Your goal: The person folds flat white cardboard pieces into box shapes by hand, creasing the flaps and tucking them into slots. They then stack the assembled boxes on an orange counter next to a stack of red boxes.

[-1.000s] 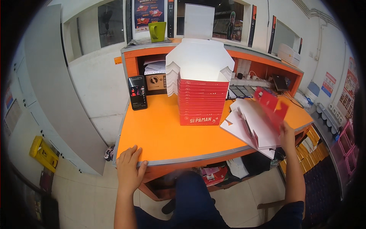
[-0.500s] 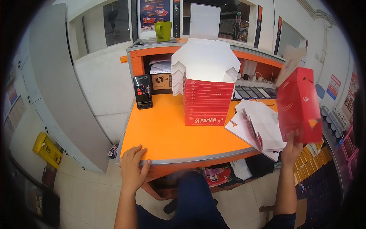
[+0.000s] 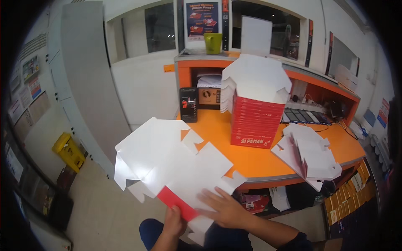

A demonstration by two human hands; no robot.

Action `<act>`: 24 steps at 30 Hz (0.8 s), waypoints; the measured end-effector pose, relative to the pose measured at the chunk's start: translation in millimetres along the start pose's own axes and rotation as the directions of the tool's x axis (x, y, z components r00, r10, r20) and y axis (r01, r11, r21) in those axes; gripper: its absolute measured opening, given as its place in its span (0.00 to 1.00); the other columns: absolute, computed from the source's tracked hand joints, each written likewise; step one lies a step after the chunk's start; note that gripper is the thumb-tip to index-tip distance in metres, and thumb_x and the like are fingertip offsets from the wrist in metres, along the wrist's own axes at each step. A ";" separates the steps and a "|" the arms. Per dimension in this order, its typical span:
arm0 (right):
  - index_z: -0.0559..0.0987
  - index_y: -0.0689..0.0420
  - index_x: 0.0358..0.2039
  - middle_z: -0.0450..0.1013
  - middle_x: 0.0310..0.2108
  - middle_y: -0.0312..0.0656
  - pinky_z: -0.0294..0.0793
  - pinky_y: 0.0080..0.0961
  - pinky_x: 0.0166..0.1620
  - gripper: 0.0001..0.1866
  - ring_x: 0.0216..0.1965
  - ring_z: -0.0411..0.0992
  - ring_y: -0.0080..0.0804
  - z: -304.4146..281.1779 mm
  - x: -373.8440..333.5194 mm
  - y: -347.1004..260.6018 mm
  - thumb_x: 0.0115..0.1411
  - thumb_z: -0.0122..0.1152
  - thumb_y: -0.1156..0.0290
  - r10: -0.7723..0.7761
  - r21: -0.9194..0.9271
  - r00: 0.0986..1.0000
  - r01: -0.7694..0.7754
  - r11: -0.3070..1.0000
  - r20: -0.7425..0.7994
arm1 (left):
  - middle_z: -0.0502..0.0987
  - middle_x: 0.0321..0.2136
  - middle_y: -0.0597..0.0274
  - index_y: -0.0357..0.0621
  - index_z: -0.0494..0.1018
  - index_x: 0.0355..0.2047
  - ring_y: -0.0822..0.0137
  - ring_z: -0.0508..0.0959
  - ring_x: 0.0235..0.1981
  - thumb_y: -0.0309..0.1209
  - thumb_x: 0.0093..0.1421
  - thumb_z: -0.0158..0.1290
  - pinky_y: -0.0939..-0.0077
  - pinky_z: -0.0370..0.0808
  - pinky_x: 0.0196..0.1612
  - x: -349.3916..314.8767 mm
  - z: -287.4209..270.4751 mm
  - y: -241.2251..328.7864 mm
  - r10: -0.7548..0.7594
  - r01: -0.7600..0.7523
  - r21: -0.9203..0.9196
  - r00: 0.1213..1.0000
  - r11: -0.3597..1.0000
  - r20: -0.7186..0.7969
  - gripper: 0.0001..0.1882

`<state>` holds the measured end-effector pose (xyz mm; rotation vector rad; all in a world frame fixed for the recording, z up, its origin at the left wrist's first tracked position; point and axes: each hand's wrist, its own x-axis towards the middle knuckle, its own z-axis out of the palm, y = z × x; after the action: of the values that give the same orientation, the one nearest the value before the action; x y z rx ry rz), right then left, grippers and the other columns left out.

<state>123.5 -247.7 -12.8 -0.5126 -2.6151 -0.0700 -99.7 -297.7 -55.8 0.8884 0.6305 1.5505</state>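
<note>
An unfolded cardboard box blank [image 3: 167, 154], white inside with one red panel turned up, is tilted over the table's front left corner and my lap. At its near edge my left hand [image 3: 173, 221] pinches the red panel, thumb on top, the other fingers mostly hidden. My right hand [image 3: 226, 209] lies on the white inner face beside that panel, fingers spread and slightly blurred. Behind them a tall stack of red boxes [image 3: 255, 123] with raised white lids [image 3: 259, 77] stands on the orange table [image 3: 209, 134].
More flat white blanks [image 3: 312, 152] lie on the table's right side. A phone [image 3: 188, 104] leans upright left of the stack, near a small brown box [image 3: 209, 96]. On the shelf above stands a green mug [image 3: 213, 43]. A yellow container [image 3: 69, 151] is at the far left.
The blank has come from the right side to the front left, its white inside now showing. My left hand has left the table edge and grips it; my right hand now lies flat on it.
</note>
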 end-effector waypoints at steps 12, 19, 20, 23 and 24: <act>0.69 0.57 0.67 0.80 0.48 0.43 0.68 0.39 0.62 0.29 0.53 0.76 0.42 58.5 56.0 -81.3 0.67 0.64 0.68 0.343 0.897 0.938 -0.193 0.399 0.050 | 0.77 0.54 0.57 0.35 0.69 0.59 0.66 0.76 0.55 0.55 0.69 0.56 0.67 0.73 0.58 -97.0 -101.8 -2.1 0.129 -0.079 0.412 0.987 0.908 -0.094 0.35; 0.75 0.59 0.55 0.78 0.44 0.46 0.70 0.39 0.54 0.18 0.49 0.76 0.45 96.4 64.7 -103.8 0.67 0.62 0.69 0.246 0.885 0.969 -0.110 0.452 -0.005 | 0.77 0.54 0.52 0.37 0.62 0.64 0.62 0.79 0.54 0.48 0.68 0.61 0.63 0.75 0.57 -113.5 -106.5 7.0 0.164 -0.079 0.397 0.969 0.914 -0.186 0.35; 0.76 0.59 0.54 0.78 0.44 0.47 0.70 0.39 0.53 0.16 0.48 0.76 0.46 104.1 64.0 -105.3 0.68 0.62 0.68 0.229 0.840 0.973 -0.108 0.532 -0.020 | 0.77 0.54 0.52 0.37 0.62 0.64 0.62 0.79 0.53 0.47 0.68 0.61 0.63 0.76 0.57 -114.1 -102.0 9.7 0.155 -0.069 0.394 0.969 0.916 -0.192 0.34; 0.77 0.58 0.49 0.78 0.43 0.46 0.69 0.42 0.52 0.13 0.47 0.75 0.48 105.4 69.6 -102.5 0.67 0.62 0.68 0.196 0.887 0.979 -0.142 0.440 0.059 | 0.76 0.54 0.52 0.37 0.60 0.65 0.61 0.80 0.52 0.41 0.70 0.59 0.63 0.76 0.56 -122.6 -101.7 10.3 0.147 -0.055 0.401 0.968 0.914 -0.202 0.32; 0.78 0.58 0.48 0.78 0.42 0.46 0.69 0.42 0.51 0.12 0.46 0.75 0.47 103.7 72.2 -100.9 0.66 0.62 0.68 0.163 0.900 0.981 -0.161 0.405 0.102 | 0.76 0.54 0.51 0.37 0.59 0.65 0.61 0.80 0.51 0.39 0.70 0.58 0.63 0.77 0.55 -125.6 -106.1 7.8 0.170 -0.068 0.407 0.961 0.911 -0.220 0.31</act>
<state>-18.4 -302.4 -67.7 -0.3244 -2.1076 1.3609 -187.7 -413.2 -133.3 1.0542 1.1220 1.6924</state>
